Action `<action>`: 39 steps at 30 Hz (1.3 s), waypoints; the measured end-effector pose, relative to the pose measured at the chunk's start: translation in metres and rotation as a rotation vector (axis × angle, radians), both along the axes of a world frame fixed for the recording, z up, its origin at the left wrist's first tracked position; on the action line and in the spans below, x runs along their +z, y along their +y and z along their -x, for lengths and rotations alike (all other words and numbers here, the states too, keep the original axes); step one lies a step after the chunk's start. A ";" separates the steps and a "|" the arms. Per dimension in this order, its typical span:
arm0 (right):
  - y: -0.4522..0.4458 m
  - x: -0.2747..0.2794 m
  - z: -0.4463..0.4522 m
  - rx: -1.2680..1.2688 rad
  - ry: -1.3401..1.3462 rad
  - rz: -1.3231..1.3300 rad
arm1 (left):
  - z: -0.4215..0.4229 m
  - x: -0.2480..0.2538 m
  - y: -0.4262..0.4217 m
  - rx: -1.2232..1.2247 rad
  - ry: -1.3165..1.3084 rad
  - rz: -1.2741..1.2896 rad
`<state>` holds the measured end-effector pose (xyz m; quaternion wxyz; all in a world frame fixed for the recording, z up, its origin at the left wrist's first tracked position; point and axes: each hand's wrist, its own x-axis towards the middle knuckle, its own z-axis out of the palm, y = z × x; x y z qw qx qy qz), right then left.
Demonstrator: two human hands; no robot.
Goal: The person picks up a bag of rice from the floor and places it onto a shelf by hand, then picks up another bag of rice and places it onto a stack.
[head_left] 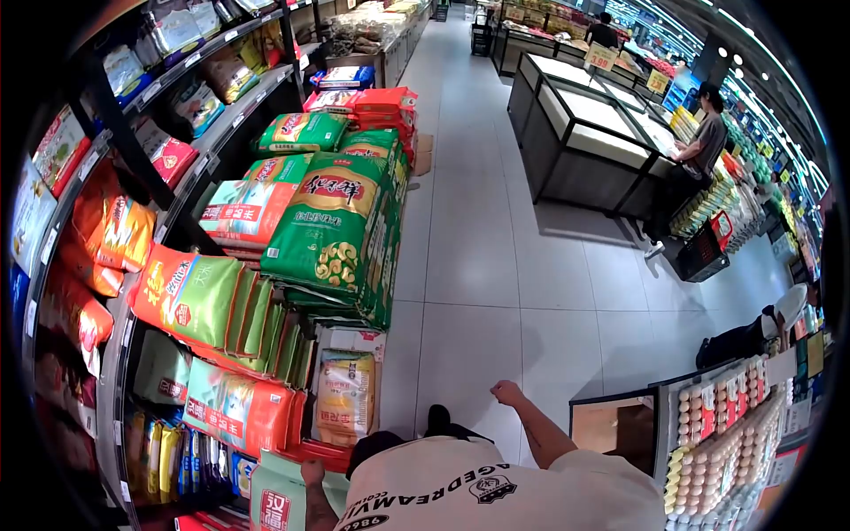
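Note:
At the bottom left, my left hand point(312, 472) is closed at the top edge of a pale green rice bag point(270, 500) with a red square label. The bag shows on both sides of the hand; my fingertips are partly hidden. My right hand point(507, 394) is out in front over the floor, loosely curled, with nothing visible in it. Close to my left side, a yellow and white rice bag point(345, 398) stands upright. Beyond it, large green rice bags point(323, 221) lie stacked, beside a row of orange and green bags point(190, 296).
Shelves point(190, 133) of bagged goods line my left. A tiled aisle point(469, 221) runs ahead. On the right are a black-framed display counter point(575, 168), a person point(708, 133) beside it, a black shopping basket point(704, 252) and egg trays point(726, 425) close by.

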<state>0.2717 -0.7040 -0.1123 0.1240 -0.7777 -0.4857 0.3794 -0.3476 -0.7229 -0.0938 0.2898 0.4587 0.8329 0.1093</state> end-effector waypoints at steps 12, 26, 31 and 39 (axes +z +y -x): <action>-0.035 0.000 0.037 -0.540 0.188 0.170 | 0.064 -0.020 0.093 -0.334 0.080 0.337; -0.102 -0.007 0.204 -0.440 0.222 0.493 | 0.032 -0.011 0.265 -0.430 -0.262 -0.069; -0.072 -0.005 0.203 -0.537 0.144 0.173 | 0.074 -0.047 0.236 -0.636 -0.182 0.076; -0.076 -0.028 0.242 -0.526 0.076 -0.052 | 0.163 -0.043 0.216 -0.515 0.003 0.226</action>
